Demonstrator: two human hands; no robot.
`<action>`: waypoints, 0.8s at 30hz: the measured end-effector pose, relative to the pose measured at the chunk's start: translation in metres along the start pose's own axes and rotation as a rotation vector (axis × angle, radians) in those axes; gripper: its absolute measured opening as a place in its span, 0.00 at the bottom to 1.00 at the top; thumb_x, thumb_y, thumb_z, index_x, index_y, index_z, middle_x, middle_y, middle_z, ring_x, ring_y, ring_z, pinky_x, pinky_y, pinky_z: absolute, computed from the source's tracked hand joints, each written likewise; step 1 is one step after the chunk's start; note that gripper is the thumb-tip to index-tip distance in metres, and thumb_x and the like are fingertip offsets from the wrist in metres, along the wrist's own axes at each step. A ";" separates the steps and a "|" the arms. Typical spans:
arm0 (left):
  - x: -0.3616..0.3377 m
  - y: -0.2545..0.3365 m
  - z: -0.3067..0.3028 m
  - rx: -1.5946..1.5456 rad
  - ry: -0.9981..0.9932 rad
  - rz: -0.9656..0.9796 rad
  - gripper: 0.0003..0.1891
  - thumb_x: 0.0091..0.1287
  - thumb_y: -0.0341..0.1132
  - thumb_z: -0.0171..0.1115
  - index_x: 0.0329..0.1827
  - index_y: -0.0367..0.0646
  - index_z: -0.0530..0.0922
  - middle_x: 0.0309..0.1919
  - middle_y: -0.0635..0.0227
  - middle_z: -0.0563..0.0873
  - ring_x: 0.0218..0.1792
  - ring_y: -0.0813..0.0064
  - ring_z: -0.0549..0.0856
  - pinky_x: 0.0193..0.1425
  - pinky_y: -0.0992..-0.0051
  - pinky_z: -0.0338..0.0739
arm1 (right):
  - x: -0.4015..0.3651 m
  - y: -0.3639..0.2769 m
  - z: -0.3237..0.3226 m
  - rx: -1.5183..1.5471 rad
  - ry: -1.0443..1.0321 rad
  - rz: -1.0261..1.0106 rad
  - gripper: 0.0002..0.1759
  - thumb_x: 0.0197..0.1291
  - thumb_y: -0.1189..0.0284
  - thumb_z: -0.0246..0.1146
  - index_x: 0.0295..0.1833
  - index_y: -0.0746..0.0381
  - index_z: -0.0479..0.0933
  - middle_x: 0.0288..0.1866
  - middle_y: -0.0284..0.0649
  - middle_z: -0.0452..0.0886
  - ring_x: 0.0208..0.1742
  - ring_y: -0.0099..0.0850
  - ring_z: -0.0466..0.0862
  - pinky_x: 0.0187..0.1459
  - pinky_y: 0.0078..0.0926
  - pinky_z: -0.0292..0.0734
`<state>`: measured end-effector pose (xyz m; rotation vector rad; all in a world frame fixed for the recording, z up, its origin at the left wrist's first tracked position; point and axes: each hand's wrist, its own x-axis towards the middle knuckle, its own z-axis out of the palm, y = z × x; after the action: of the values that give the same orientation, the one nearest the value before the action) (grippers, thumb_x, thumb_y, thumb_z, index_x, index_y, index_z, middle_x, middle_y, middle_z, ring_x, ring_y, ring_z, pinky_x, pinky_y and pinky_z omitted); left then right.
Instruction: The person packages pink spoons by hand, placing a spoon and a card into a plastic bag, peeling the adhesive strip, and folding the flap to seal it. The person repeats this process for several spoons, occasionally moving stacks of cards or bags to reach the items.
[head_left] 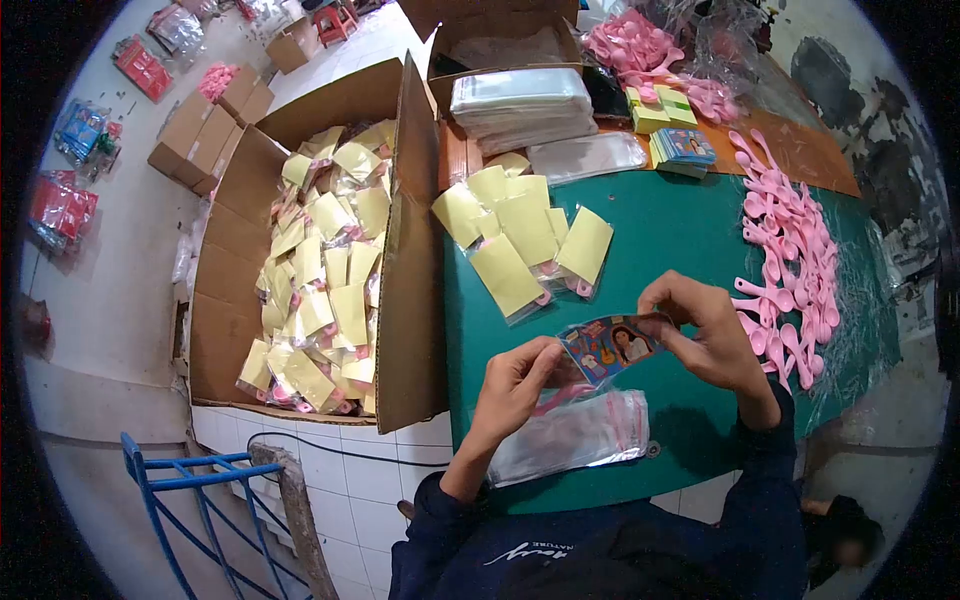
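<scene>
A printed card [608,350] with a picture of a person on a blue ground is stretched between my two hands above the green table. My right hand [708,328] is closed, pinching the card's right end between thumb and fingers. At its left end, my left hand [510,388] pinches a clear plastic bag, whose film shows around the card's edge. Something pink lies just below, partly hidden by the film and hand. Beneath, a stack of clear plastic bags [575,440] lies near the table's front edge.
Packed bags with yellow cards [520,225] lie at the table's back left. A cardboard box [415,260] full of similar packs stands left. Pink spoons [790,260] are heaped at right. Card stacks [688,147] and more clear bags [520,100] sit at the back.
</scene>
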<state>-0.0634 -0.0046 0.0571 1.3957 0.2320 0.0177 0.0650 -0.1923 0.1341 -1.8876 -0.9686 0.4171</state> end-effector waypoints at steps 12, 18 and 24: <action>-0.002 0.025 0.015 0.468 -0.164 0.059 0.20 0.68 0.34 0.55 0.62 0.39 0.70 0.28 0.65 0.86 0.30 0.85 0.82 0.37 0.79 0.77 | -0.004 0.000 0.014 -0.197 -0.380 -0.016 0.11 0.50 0.75 0.64 0.37 0.65 0.70 0.31 0.45 0.73 0.34 0.44 0.77 0.35 0.33 0.71; 0.003 -0.015 0.012 0.907 -0.090 0.175 0.27 0.65 0.41 0.60 0.66 0.47 0.67 0.27 0.60 0.86 0.28 0.77 0.85 0.33 0.72 0.76 | -0.017 0.033 0.032 -0.145 -0.301 -0.068 0.10 0.49 0.72 0.65 0.31 0.64 0.71 0.26 0.43 0.75 0.30 0.41 0.79 0.32 0.34 0.71; -0.008 -0.010 -0.024 0.434 -0.256 0.014 0.28 0.58 0.36 0.68 0.61 0.43 0.70 0.36 0.64 0.86 0.37 0.80 0.84 0.44 0.77 0.77 | -0.030 0.048 0.013 0.182 -0.183 0.299 0.13 0.45 0.73 0.72 0.24 0.65 0.73 0.23 0.29 0.72 0.30 0.16 0.74 0.30 0.19 0.69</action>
<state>-0.0764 0.0161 0.0452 1.8128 0.0093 -0.2101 0.0596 -0.2191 0.0826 -1.8533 -0.7370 0.8400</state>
